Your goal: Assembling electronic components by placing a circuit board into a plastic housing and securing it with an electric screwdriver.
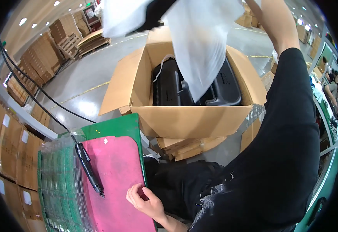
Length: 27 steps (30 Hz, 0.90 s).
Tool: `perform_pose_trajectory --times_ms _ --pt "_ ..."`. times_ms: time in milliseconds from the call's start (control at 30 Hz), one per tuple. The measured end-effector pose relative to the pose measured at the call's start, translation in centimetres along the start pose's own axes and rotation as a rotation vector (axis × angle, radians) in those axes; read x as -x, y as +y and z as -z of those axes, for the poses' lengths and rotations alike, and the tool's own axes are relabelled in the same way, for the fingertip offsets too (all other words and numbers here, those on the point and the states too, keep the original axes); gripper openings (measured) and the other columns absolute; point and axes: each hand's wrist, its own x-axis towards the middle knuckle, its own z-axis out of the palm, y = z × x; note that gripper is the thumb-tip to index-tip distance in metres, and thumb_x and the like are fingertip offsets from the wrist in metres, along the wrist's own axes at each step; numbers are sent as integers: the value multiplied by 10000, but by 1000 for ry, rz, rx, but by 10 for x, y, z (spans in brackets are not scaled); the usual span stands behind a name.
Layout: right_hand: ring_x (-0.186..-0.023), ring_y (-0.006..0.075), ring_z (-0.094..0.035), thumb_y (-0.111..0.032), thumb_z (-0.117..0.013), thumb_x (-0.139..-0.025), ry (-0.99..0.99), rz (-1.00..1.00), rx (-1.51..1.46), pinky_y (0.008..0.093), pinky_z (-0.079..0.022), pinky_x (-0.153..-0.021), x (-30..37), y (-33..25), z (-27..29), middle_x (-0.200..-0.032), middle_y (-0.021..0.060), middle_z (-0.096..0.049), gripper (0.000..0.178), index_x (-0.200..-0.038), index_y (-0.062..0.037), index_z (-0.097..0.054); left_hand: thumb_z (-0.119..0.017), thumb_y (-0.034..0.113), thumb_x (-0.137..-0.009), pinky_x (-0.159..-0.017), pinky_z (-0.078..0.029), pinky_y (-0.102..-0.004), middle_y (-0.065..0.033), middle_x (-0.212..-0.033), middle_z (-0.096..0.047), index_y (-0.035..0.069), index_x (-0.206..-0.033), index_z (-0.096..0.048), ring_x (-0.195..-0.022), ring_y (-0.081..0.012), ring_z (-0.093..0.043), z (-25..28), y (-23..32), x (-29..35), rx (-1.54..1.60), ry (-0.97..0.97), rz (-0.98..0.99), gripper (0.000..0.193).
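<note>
My left hand (pixel 146 202) rests over the near edge of the pink mat (pixel 118 170), fingers loosely curled and thumb apart, with nothing visible in it. My right arm reaches up to the upper right, and my right hand (pixel 255 5) is mostly cut off by the top edge. Beside it a thin white plastic bag (pixel 200 42) hangs in the air, blurred, apparently held by that hand. A black piece (pixel 155 13) shows between its white folds. Below stands an open cardboard box (pixel 184 121), with black plastic housings (pixel 167 85) inside, partly hidden by the bag.
A black electric screwdriver (pixel 88 170) on a cable lies across the mat and clear plastic trays (pixel 62 181). The green tabletop (pixel 124 121) borders the mat. Flattened cardboard (pixel 188 147) lies under the box. Stacked cartons (pixel 16 150) stand left; people (pixel 333 89) work far right.
</note>
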Motion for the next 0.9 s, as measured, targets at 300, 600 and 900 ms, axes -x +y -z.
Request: perform_pose_trajectory --times_ms 300,600,900 --pt "-862 296 -706 -332 -711 -787 -3 98 67 405 -557 -792 25 21 9 -984 220 -705 461 -1010 71 -695 -573 7 -849 -834 -439 -402 -138 -940 -610 -22 -956 -608 -948 -303 -546 1 -1 1 45 29 18 116" --pt "-860 302 -708 -323 -697 -793 -27 250 121 410 -558 -787 11 22 -6 -986 237 -702 454 -1004 79 -689 -575 6 -798 -831 -434 -425 -142 -941 -596 -4 -940 -609 -955 -334 -526 7 4 1 98 -46 89 147" --pt "-858 308 -710 -314 -683 -799 -72 337 179 414 -559 -783 -12 57 -17 -989 255 -699 448 -999 87 -683 -573 1 -794 -833 -434 -429 -142 -928 -593 -7 -938 -607 -952 -332 -521 4 4 -3 74 -50 74 149"
